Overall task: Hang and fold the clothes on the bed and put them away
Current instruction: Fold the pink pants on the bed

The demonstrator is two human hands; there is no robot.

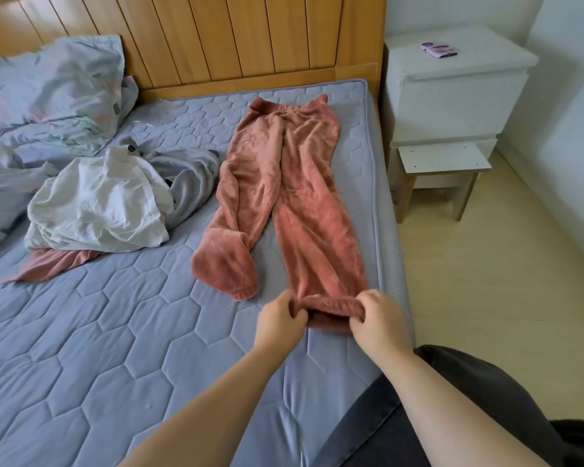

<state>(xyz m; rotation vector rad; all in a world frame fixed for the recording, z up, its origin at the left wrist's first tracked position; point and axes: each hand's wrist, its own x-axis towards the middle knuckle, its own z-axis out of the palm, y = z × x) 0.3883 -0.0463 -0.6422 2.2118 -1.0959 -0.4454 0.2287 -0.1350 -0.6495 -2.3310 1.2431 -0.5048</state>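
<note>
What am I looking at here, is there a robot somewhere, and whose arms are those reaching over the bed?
There is no machine here. The single picture comes from a wide-angle camera worn on a person's head, looking forward and down, so the two bare arms are that person's own. On the quilted blue mattress lie pink fleece trousers, spread flat with the waistband towards the wooden headboard. The left hand and the right hand each pinch the cuff of the trouser leg nearer the bed's edge. Further left sits a heap with a white garment and a grey garment, and crumpled bedding behind it. A white nightstand stands beside the bed.
</note>
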